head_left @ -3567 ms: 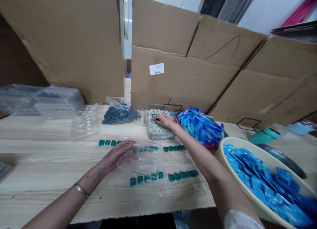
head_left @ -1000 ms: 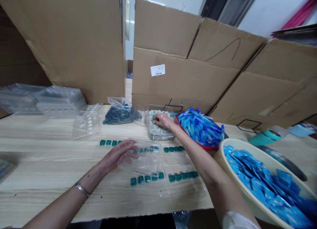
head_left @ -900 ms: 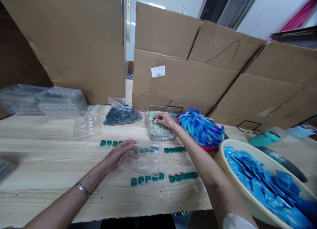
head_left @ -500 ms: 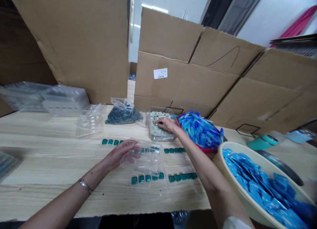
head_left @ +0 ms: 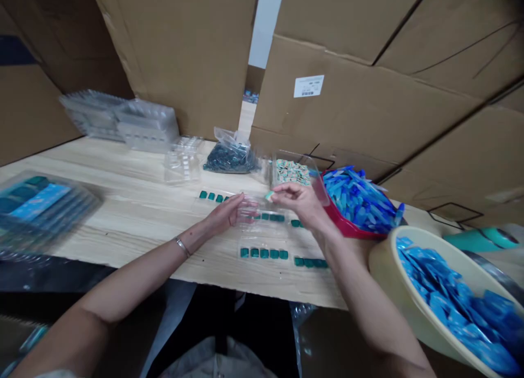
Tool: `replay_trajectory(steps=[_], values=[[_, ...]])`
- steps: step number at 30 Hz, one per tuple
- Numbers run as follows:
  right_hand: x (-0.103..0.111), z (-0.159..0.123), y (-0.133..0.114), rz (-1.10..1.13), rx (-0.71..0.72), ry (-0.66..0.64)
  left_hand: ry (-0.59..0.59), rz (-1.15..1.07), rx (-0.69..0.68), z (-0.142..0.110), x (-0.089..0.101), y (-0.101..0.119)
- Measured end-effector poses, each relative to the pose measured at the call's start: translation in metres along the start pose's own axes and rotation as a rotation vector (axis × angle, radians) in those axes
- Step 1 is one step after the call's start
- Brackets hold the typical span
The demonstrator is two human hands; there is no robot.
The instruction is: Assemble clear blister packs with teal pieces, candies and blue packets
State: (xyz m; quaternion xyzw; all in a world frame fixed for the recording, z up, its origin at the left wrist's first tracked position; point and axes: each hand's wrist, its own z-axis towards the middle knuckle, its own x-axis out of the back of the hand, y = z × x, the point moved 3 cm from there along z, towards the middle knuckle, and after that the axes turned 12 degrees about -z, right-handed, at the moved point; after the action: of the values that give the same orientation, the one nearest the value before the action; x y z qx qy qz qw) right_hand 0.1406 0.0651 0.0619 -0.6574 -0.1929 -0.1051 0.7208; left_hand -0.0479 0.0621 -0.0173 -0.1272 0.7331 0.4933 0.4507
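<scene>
My right hand [head_left: 297, 199] has lifted clear of the clear box of mixed pale pieces [head_left: 290, 172], and its fingertips pinch a small mint-green piece [head_left: 269, 195]. My left hand [head_left: 224, 214] lies against the edge of a clear plastic tray [head_left: 262, 225], fingers extended, holding nothing. Rows of small teal blocks [head_left: 264, 253] sit in clear tray sections on the wooden table [head_left: 123, 214]. Another short row [head_left: 213, 196] lies beyond my left hand. My hands partly hide the teal blocks [head_left: 266, 217] under the clear tray.
A red-rimmed bowl [head_left: 339, 227] heaped with blue pieces stands right of my hands. A cream basin [head_left: 385, 261] of blue sachets is nearer. Farther left are a bag of dark teal pieces [head_left: 229, 160] and stacked clear trays [head_left: 143, 127]. Cardboard boxes rise behind.
My right hand has come out of the box of mixed pieces with a mint-green piece. The view has swung, showing more of the table's left side and the floor below.
</scene>
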Motion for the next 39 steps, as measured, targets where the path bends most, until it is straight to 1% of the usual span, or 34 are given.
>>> replay_trajectory(steps=[2,4,6,9,13,17,20,22,24,26,29,31,35,37,38,39], values=[[-0.029,-0.017,-0.002,-0.005,-0.014,-0.044,-0.037,-0.007,-0.019,-0.001,-0.001,-0.001],[-0.051,-0.025,0.004,-0.06,-0.009,-0.014,-0.053,-0.014,-0.037,-0.002,-0.002,-0.003],[-0.064,-0.029,0.012,-0.139,0.008,0.041,-0.053,-0.015,-0.042,-0.003,-0.002,-0.005],[-0.072,-0.032,0.018,-0.278,0.058,0.073,-0.049,-0.007,-0.025,-0.004,-0.003,-0.006],[-0.068,-0.037,0.007,-0.492,0.124,0.044,-0.049,-0.025,-0.01,-0.006,-0.004,-0.008],[-0.066,-0.039,-0.009,-0.664,0.206,-0.092,-0.023,-0.027,-0.009,-0.005,-0.003,-0.011],[-0.071,-0.039,-0.015,-0.716,0.335,-0.182,-0.042,-0.024,-0.016,-0.005,-0.002,-0.013],[-0.075,-0.041,-0.015,-0.719,0.409,-0.201,-0.054,-0.014,-0.019,-0.005,-0.001,-0.014],[-0.075,-0.042,-0.014,-0.729,0.424,-0.162,-0.077,-0.003,-0.012,-0.005,-0.001,-0.015],[-0.074,-0.042,-0.012,-0.733,0.395,-0.104,-0.099,0.0,0.002,-0.004,-0.001,-0.015],[-0.071,-0.043,-0.011,-0.736,0.337,-0.038,-0.074,-0.011,0.029,-0.003,0.002,-0.017],[-0.072,-0.045,-0.011,-0.778,0.31,-0.001,-0.053,-0.021,0.045,-0.002,0.004,-0.017],[-0.074,-0.051,-0.015,-0.866,0.33,0.001,-0.029,-0.022,0.048,-0.005,0.003,-0.016],[-0.065,-0.048,-0.017,-0.853,0.345,0.021,-0.04,-0.015,0.055,-0.007,0.001,-0.014],[-0.056,-0.044,-0.017,-0.846,0.337,0.068,-0.051,-0.011,0.071,-0.008,0.0,-0.013],[-0.043,-0.038,-0.017,-0.847,0.315,0.147,-0.053,-0.013,0.089,-0.008,-0.001,-0.012]])
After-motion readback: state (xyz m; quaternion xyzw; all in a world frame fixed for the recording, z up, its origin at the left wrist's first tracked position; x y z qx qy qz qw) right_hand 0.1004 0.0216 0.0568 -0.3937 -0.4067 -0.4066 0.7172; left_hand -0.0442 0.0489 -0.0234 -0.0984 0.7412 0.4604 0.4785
